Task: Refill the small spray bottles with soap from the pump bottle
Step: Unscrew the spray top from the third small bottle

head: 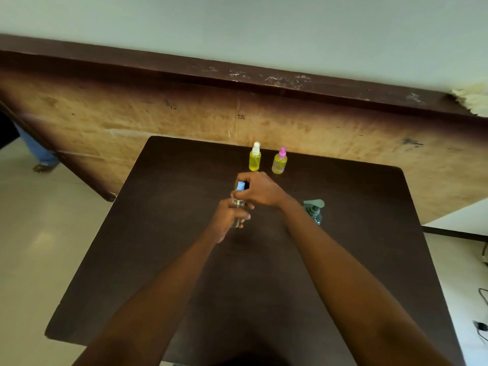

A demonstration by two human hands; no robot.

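Observation:
A small clear spray bottle (237, 207) with a blue spray head (240, 185) is held above the middle of the dark table (163, 247). My left hand (229, 220) grips its body. My right hand (260, 190) is closed over the blue spray head from above. Two small spray bottles with yellow liquid stand upright at the table's far edge: one with a white cap (255, 157), one with a pink cap (280, 161). The grey-green pump bottle (314, 210) stands to the right, just behind my right forearm.
A large worn wooden board (184, 112) stands on edge behind the table against a pale wall. Pale floor lies to the left, where a person's trouser leg and shoe (39, 154) show. Dark cables (482, 326) lie on the floor at the right.

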